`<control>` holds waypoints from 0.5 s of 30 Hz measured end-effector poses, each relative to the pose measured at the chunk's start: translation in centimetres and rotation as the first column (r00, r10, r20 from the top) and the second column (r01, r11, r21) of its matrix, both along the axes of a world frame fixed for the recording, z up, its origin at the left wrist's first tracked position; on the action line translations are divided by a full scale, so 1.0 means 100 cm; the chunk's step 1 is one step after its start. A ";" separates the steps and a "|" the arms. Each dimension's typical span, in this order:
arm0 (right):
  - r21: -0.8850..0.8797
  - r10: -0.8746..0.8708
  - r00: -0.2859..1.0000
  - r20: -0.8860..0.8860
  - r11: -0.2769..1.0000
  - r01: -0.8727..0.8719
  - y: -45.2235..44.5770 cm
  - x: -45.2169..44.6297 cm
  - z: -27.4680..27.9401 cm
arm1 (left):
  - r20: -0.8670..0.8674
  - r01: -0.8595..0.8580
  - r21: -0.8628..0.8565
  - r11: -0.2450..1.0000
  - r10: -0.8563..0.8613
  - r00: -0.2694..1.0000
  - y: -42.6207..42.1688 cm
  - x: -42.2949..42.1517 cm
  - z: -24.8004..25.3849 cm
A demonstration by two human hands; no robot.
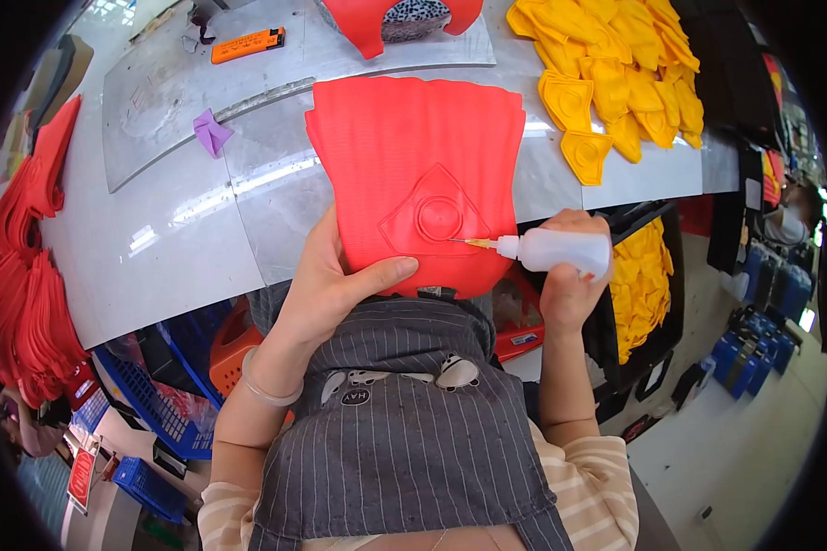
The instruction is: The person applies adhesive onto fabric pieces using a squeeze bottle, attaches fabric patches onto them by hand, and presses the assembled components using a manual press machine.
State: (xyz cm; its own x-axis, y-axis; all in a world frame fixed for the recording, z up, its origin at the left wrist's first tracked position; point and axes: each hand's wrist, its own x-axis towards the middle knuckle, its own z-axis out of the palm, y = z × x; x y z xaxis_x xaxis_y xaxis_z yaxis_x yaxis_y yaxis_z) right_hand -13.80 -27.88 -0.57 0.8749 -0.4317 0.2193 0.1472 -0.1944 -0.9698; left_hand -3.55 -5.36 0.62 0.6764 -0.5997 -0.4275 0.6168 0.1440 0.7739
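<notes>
A wide red moulded piece [413, 138] with a wavy far edge lies over the table edge toward my lap. Raised on its front are a four-cornered outline and a ring. My left hand [326, 280] grips the near left side of this piece, thumb on top and fingers underneath, hidden. In my right hand [572, 285] is a white needle-tip squeeze bottle [560, 250], held on its side. Its thin needle points left, at the lower right of the ring; I cannot tell whether it touches.
Yellow moulded pieces [616, 73] are heaped at the table's far right, more in a black bin [641, 294] below. Red pieces [28, 285] hang at the left. An orange box cutter [248, 46], a purple scrap [212, 133] and another red piece [363, 23] lie farther back.
</notes>
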 end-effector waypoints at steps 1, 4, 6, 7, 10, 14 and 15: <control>0.055 -0.014 0.999 -0.029 0.998 0.016 -0.001 0.000 -0.004 | 0.000 -0.001 -0.001 1.000 0.001 1.000 0.000 0.000 0.000; 0.299 0.038 0.990 -0.137 0.954 0.005 -0.011 -0.001 -0.011 | -0.031 -0.012 -0.023 1.000 0.011 0.999 0.000 0.001 -0.003; 0.378 0.117 0.987 -0.106 0.923 -0.069 -0.026 -0.002 -0.010 | -0.050 -0.017 -0.022 1.000 0.016 0.999 -0.001 0.001 -0.002; 0.370 0.132 0.987 -0.093 0.925 -0.088 -0.036 -0.003 -0.013 | -0.061 -0.018 -0.021 1.000 0.017 0.998 -0.001 0.001 -0.001; 0.361 0.102 0.992 -0.072 0.930 -0.070 -0.072 -0.014 -0.016 | -0.018 -0.004 -0.021 1.000 0.003 1.000 -0.002 0.002 0.000; 0.130 -0.257 0.959 -0.122 0.954 0.272 -0.130 -0.013 -0.008 | -0.046 -0.003 -0.012 1.000 0.003 0.999 -0.005 0.002 0.002; 0.055 -0.335 0.937 -0.099 0.938 0.341 -0.147 -0.011 -0.011 | -0.050 -0.001 -0.013 1.000 0.001 0.999 -0.006 0.002 0.002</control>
